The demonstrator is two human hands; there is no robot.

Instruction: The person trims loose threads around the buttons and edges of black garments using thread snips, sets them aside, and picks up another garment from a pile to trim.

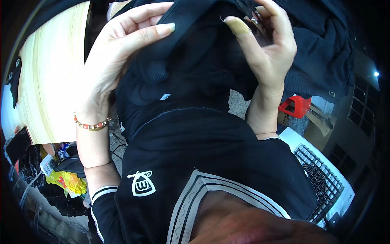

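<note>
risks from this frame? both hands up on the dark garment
1. The left hand only pinches a fold of the black knitted garment with its fingertips; the cloth might slip out.
2. The right hand works at a small metal fastener near long nails; it could snag the knit or a nail.
3. The garment hangs over the view, so the white plastic crate below is partly hidden; a dropped piece could be lost.

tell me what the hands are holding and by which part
Both hands hold a dark garment at its upper edge: the left hand pinches the fabric there, the right hand grips by a metal zip.
</note>
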